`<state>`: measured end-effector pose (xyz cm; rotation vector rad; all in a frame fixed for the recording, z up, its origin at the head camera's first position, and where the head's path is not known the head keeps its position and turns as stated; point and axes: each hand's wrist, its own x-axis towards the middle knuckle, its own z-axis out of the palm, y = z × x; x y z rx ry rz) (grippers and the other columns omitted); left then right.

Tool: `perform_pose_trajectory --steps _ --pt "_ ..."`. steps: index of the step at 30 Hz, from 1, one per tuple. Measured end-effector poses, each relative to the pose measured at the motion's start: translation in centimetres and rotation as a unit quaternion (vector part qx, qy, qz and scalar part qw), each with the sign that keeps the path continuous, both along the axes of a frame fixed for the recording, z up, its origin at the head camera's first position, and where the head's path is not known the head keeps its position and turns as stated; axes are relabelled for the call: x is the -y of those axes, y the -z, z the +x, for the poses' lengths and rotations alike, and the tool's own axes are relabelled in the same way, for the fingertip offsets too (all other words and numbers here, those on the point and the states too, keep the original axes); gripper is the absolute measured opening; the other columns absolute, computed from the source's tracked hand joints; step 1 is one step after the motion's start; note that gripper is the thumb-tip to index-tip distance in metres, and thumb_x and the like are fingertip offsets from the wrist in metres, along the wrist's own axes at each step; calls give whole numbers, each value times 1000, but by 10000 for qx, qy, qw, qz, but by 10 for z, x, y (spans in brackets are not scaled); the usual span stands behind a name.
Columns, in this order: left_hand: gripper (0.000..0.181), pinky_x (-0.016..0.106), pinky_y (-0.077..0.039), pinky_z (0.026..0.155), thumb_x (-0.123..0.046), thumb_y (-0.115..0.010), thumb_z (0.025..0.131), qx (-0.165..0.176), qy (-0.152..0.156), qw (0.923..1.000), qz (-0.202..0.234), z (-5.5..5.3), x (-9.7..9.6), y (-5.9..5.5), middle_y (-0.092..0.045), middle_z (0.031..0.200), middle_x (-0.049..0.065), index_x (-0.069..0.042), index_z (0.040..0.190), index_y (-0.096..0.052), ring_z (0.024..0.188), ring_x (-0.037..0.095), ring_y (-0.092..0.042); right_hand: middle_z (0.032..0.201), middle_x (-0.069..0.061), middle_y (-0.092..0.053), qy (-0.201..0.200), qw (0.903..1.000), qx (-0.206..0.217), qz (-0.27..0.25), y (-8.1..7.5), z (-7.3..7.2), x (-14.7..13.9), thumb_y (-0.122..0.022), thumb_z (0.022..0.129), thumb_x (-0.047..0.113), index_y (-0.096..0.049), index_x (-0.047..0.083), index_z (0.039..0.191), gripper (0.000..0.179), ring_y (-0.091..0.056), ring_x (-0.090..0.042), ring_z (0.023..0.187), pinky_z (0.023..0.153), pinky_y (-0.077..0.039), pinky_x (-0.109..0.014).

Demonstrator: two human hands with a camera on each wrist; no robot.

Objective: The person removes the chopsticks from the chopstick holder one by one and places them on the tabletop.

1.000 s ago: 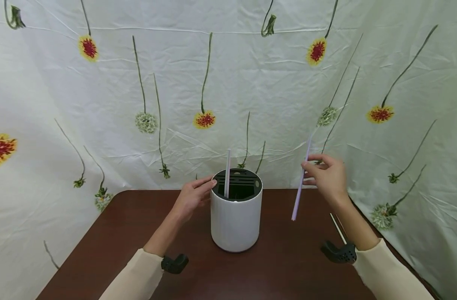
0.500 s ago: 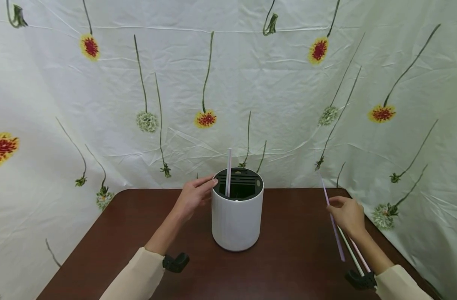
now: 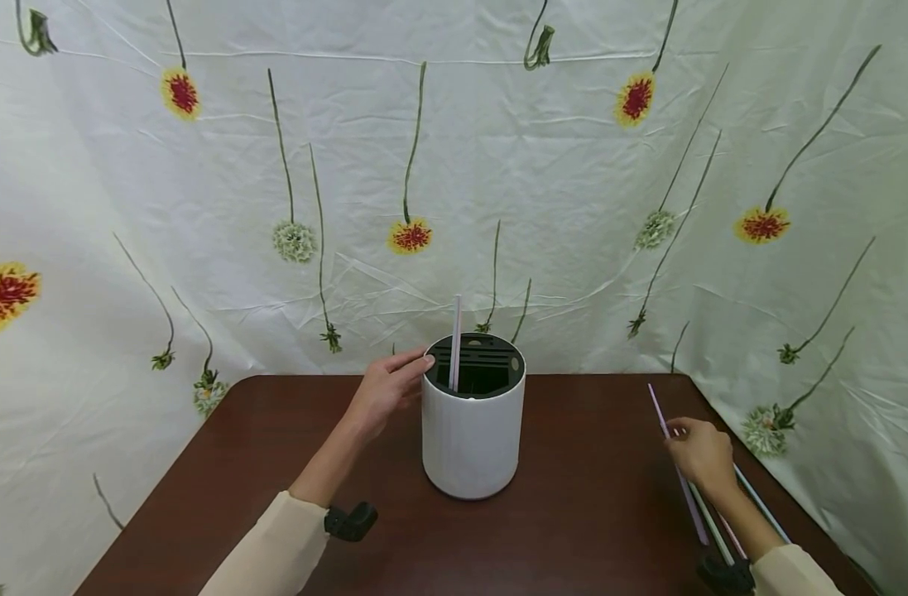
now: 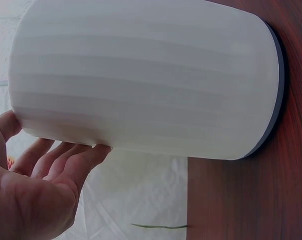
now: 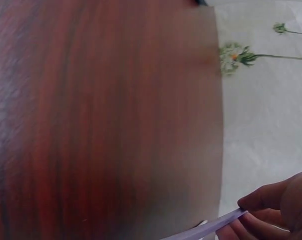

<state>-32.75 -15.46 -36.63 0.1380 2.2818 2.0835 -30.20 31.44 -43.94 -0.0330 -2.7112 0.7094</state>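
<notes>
So the lilac stick (could be a straw, can't really tell) is over at the right side of the dark reddish-brown wooden table, slanting, with the right hand pinching it between thumb and fingertips. Can't tell if it's touching the tabletop. Right beside it are a pale green stick and a pink stick, plus a light blue stick on the other side of the forearm, all partly hidden. Well apart from those, mid-table, there's a round white container standing upright with a slotted black top, and a pale pinkish stick pokes up out of it. The left hand has its fingers relaxed and only lightly bent, tips resting against the container's side up near the rim, not wrapped around it. Behind everything hangs a wrinkly white flower-print cloth.
</notes>
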Motion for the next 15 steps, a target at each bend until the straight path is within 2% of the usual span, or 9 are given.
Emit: perform_pose_trajectory --steps 7,15 --pt "59 59 -42 111 -39 -69 97 -6 48 10000 79 1 -1 0 -53 151 12 -15 148 -55 136 33 -55 101 -30 -73 -59 9985 -78 540 17 -2 -6 -68 85 6 -73 -10 107 28 -69 -48 82 70 -54 -58" --pt "58 58 -43 111 -37 -69 97 -38 57 9998 166 0 -2 1 -53 151 13 -14 148 -55 136 34 -55 97 -30 -72 89 9935 859 743 20 -1 -7 -65 81 5 -74 -8 103 27 -68 -43 76 60 -53 -51"
